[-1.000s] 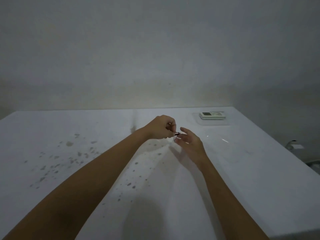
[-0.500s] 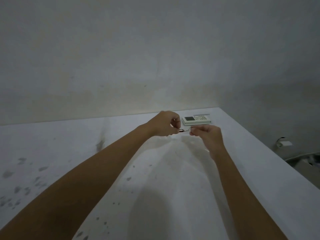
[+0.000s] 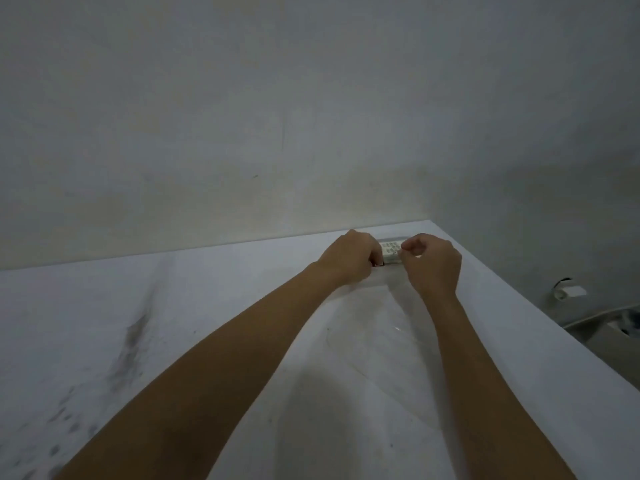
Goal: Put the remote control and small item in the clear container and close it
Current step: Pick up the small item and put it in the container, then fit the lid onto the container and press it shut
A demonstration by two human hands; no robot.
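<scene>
The white remote control (image 3: 391, 251) lies at the table's far right corner and shows only between my two hands. My left hand (image 3: 349, 258) is closed, with a small dark item (image 3: 379, 264) pinched at its fingertips just left of the remote. My right hand (image 3: 431, 263) is also closed and pinches a thin pale edge next to the remote. A faint clear container (image 3: 398, 329) of see-through film with a glint reaches from both hands toward me; its outline is hard to make out.
The white table (image 3: 207, 306) has dark smudges on its left part. Its right edge (image 3: 554, 334) runs diagonally close to my right arm. Beyond that edge, low on the floor, are a small white fitting (image 3: 568, 292) and a cable. A bare wall stands behind.
Both hands have moved farther away and to the right, from mid-table to over the remote at the corner. The right hand went from open fingers to a pinch.
</scene>
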